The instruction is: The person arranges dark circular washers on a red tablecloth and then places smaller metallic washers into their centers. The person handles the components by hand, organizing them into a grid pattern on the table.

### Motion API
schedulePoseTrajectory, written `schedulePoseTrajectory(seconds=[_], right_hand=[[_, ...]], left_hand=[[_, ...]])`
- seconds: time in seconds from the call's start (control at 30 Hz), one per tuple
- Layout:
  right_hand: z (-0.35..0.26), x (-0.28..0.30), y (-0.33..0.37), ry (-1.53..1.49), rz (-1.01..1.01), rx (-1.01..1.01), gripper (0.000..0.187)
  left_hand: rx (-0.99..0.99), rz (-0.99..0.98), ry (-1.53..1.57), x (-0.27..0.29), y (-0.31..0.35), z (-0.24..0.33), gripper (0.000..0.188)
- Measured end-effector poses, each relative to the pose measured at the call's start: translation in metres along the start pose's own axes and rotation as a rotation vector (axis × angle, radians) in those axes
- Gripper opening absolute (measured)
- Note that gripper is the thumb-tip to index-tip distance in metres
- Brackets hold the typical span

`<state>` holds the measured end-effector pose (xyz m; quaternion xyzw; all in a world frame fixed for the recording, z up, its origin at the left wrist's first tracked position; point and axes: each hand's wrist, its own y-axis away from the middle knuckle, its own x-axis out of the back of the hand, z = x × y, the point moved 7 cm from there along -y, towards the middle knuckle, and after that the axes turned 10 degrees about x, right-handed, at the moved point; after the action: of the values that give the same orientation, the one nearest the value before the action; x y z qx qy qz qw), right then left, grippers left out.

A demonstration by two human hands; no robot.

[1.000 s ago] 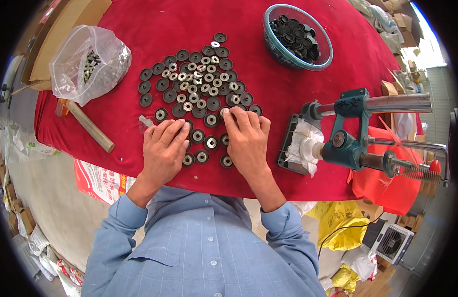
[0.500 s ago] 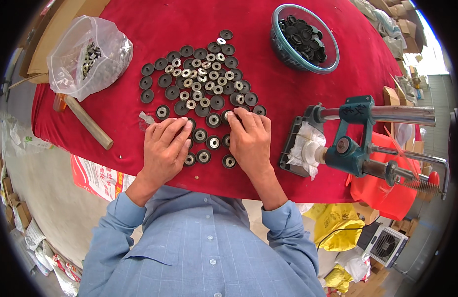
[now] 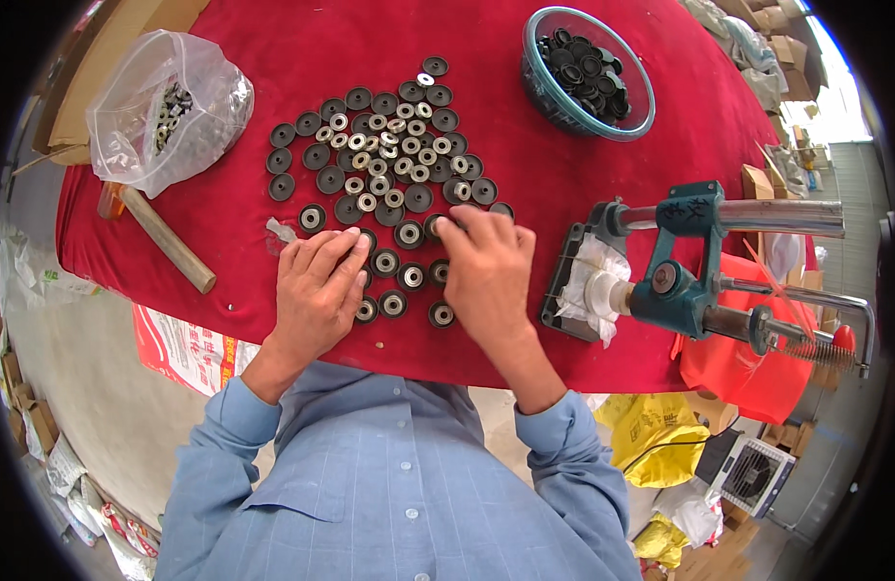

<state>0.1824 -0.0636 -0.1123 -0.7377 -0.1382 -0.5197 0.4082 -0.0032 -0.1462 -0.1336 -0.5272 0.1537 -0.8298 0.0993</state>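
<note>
Black wheel discs (image 3: 418, 199) and silver ring bearings (image 3: 379, 185) lie in a loose cluster on the red cloth. Several discs nearest me, such as this fitted disc (image 3: 393, 303), have a bearing seated in the centre. My left hand (image 3: 317, 295) rests on the cloth at the cluster's near left, fingers stretched out, fingertips touching a disc partly hidden beneath them. Just across from it, my right hand (image 3: 491, 271) has curled fingers, their tips closed at a bearing (image 3: 433, 226) in a black disc. The fingers partly cover that bearing.
A hand press (image 3: 684, 261) stands at the right, its base wrapped in white plastic. Far right, a clear bowl (image 3: 530, 73) holds black caps. At left are a plastic bag (image 3: 215, 121) of small metal parts and a wooden-looking stick (image 3: 166, 239). The table's edge curves close to me.
My right hand has tilted and its knuckles have shifted slightly right, while its fingertips stay by the same disc. My left hand has barely moved. The whole view has shifted a little.
</note>
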Motion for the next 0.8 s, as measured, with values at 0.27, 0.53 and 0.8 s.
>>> schedulePoseTrajectory(seconds=[0.27,0.53,0.8], right_hand=[[0.042,-0.012,-0.020,-0.004,0.073,-0.138,0.019],[0.028,-0.022,-0.019,0.107,0.067,0.043,0.024],[0.018,-0.019,-0.025,0.148,-0.037,0.122,0.033]], left_hand=[[0.007,0.015,0.056,0.001,-0.002,0.001,0.042],[0.016,0.004,0.077,0.000,-0.002,0.000,0.044],[0.017,-0.006,0.064,-0.001,-0.001,0.000,0.047]])
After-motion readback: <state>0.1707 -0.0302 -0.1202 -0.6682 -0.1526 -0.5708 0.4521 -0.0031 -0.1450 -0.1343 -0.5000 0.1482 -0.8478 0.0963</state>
